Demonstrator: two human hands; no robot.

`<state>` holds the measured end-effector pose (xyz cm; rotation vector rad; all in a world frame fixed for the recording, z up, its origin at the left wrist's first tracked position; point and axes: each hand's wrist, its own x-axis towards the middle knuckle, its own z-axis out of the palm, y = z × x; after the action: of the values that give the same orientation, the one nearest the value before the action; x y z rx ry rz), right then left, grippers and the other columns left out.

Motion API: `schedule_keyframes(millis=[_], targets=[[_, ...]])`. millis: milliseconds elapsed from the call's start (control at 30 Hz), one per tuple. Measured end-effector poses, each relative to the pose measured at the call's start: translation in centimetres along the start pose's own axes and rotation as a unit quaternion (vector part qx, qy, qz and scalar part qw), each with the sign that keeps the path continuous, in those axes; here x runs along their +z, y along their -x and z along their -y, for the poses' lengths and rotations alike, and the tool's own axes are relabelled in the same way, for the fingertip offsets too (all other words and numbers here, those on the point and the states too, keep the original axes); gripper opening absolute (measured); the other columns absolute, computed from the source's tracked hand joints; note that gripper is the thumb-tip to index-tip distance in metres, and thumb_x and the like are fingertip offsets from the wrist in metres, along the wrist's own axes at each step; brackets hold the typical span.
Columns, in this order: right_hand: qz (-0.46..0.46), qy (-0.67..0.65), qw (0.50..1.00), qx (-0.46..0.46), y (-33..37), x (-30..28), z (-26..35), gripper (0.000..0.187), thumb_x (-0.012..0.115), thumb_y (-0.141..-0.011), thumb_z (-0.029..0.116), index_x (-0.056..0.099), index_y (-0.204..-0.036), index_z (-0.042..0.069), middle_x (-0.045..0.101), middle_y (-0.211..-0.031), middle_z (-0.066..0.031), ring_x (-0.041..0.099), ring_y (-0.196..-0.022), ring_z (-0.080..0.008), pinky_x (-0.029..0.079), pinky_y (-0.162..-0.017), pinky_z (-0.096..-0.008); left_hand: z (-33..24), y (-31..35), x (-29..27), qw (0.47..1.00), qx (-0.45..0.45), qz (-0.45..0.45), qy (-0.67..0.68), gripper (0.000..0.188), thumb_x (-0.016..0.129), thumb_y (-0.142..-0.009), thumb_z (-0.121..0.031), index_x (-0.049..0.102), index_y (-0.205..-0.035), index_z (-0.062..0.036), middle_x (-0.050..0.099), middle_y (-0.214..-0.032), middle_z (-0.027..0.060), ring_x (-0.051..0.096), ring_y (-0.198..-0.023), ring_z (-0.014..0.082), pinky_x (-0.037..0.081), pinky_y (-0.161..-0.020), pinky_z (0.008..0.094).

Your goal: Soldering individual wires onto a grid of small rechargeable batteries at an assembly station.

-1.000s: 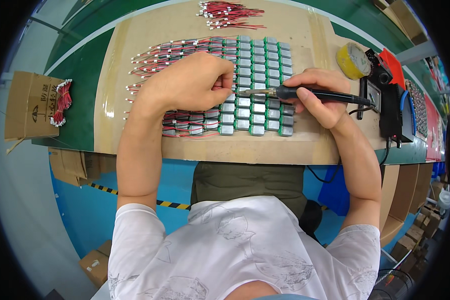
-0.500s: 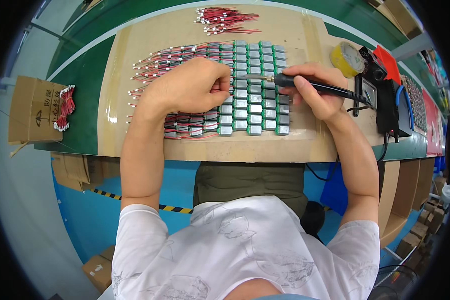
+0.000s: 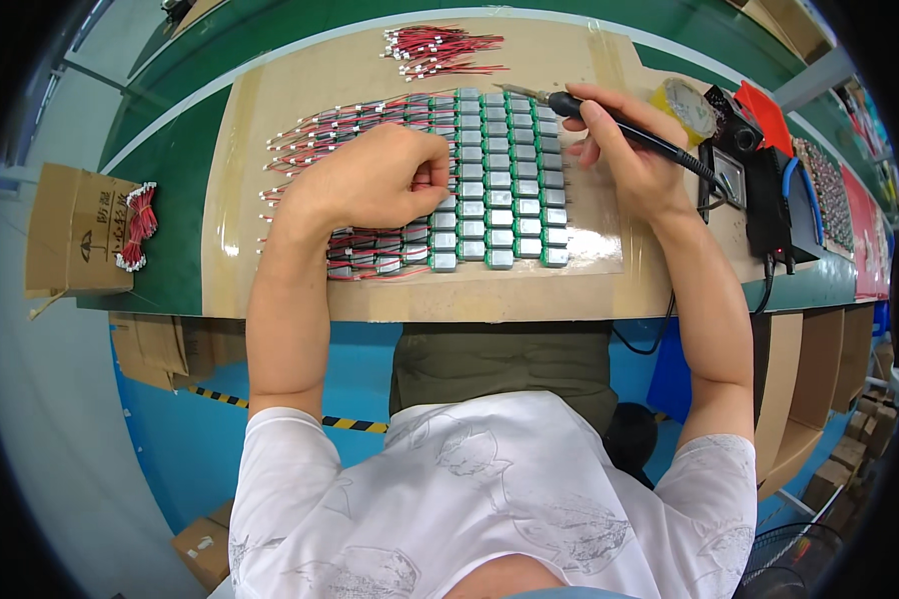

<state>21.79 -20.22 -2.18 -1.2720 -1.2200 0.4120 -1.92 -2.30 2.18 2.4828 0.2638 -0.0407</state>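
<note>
Rows of small silver-grey rectangular cells with green edges (image 3: 499,218) lie on a brown cardboard sheet (image 3: 270,299). Thin red and black wires with white plugs (image 3: 305,135) run from the left-hand rows. My left hand (image 3: 380,180) rests over these wires, its fingers curled in a pinch beside the cells. What the fingertips hold is hidden. My right hand (image 3: 634,165) grips a black-handled soldering iron (image 3: 649,138) at the right of the rows. The iron's metal tip points left, over the far edge of the cells.
Loose red wires with white plugs (image 3: 440,48) lie at the far side. A yellow tape roll (image 3: 683,108), a black soldering station (image 3: 769,210) and a red tray (image 3: 765,118) stand at right. At left, a cardboard box (image 3: 70,225) has a red wire bundle (image 3: 140,228) against it.
The soldering iron's tip has moved away from the middle of the cell rows to their far edge, with my right hand. My left hand stays in nearly the same place, still pinched.
</note>
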Motion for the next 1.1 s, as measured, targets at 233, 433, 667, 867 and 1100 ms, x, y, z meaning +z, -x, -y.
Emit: schedule_keyframes(millis=[233, 433, 667, 867, 1100], targets=[[-0.008, 0.099, 0.994, -0.042, -0.8, -1.5, -0.4, 0.028, 0.069, -0.102, 0.017, 0.074, -0.127, 0.006, 0.078, -0.091, -0.0043, 0.063, -0.063, -0.0059, 0.05, -0.058, -0.0207, 0.2, 0.1, 0.0, 1.0, 0.002, -0.003, 0.014, 0.02, 0.081, -0.082, -0.01, 0.065, -0.088, 0.0008, 0.064, -0.071, 0.0098, 0.063, -0.064, 0.0193, 0.052, -0.061, 0.0331], [0.006, 0.131, 0.991, 0.024, -1.4, -2.6, 0.4, 0.027, 0.067, -0.103, 0.018, 0.073, -0.129, 0.01, 0.077, -0.085, -0.0041, 0.062, -0.06, -0.0045, 0.047, -0.051, -0.0208, 0.1, 0.8, -1.1, 0.998, 0.008, -0.041, -0.04, 0.027, 0.087, -0.08, -0.014, 0.063, -0.087, -0.0015, 0.062, -0.075, 0.0069, 0.06, -0.066, 0.017, 0.05, -0.061, 0.0307], [0.033, 0.235, 0.963, -0.128, -2.0, -3.1, -0.3, 0.027, 0.072, -0.098, 0.007, 0.074, -0.124, 0.007, 0.075, -0.085, -0.0075, 0.073, -0.074, -0.0129, 0.054, -0.063, -0.0253, 2.4, -0.6, -1.2, 0.951, -0.032, -0.306, -0.033, 0.018, 0.082, -0.087, -0.01, 0.069, -0.093, 0.0008, 0.068, -0.08, 0.0094, 0.064, -0.069, 0.0174, 0.053, -0.065, 0.0304], [0.009, 0.286, 0.933, -0.217, -2.9, -3.4, 0.0, 0.029, 0.076, -0.088, 0.0, 0.076, -0.116, 0.005, 0.069, -0.078, -0.0114, 0.068, -0.068, -0.0241, 0.053, -0.063, -0.0319, 4.7, -1.3, -1.7, 0.926, -0.039, -0.363, -0.098, 0.012, 0.078, -0.089, -0.005, 0.073, -0.1, -0.0007, 0.07, -0.088, 0.0072, 0.061, -0.073, 0.015, 0.048, -0.063, 0.0282], [0.01, 0.252, 0.935, -0.251, -2.8, -3.4, -0.2, 0.037, 0.079, -0.083, -0.004, 0.072, -0.119, 0.002, 0.061, -0.071, -0.0123, 0.062, -0.06, -0.028, 0.049, -0.054, -0.0377, 5.7, -1.6, -1.3, 0.922, -0.039, -0.341, -0.179, 0.019, 0.075, -0.09, -0.008, 0.073, -0.107, 0.0009, 0.072, -0.108, 0.018, 0.066, -0.104, 0.0358, 0.053, -0.093, 0.043]])
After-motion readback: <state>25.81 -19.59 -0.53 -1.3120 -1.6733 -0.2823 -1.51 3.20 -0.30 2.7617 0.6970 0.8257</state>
